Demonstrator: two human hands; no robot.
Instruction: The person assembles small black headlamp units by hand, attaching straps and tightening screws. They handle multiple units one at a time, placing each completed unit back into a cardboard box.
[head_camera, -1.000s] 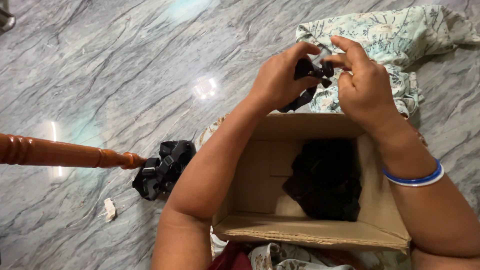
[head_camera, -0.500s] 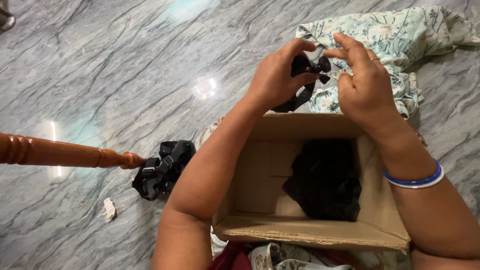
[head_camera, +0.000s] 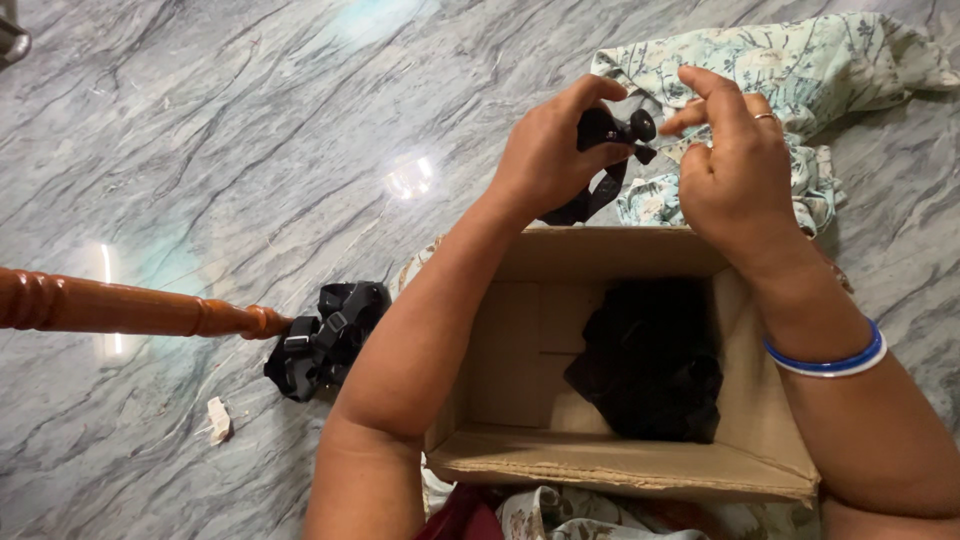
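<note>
My left hand (head_camera: 548, 155) grips a small black device with a strap (head_camera: 606, 160) above the far edge of an open cardboard box (head_camera: 620, 465). My right hand (head_camera: 735, 165) hovers just right of it, index finger and thumb raised near a round black knob on the device, not clearly touching it. A blue bangle sits on my right wrist. Inside the box lies a black cloth bundle (head_camera: 650, 360).
A pale floral cloth (head_camera: 800, 60) lies on the grey marble floor beyond the box. A black strap bundle (head_camera: 325, 335) rests left of the box, beside the tip of a turned wooden leg (head_camera: 130, 308). A small white scrap (head_camera: 217, 418) lies nearby.
My right hand has drawn slightly away from the black device, its fingers opening. My left hand keeps its hold on it in about the same place.
</note>
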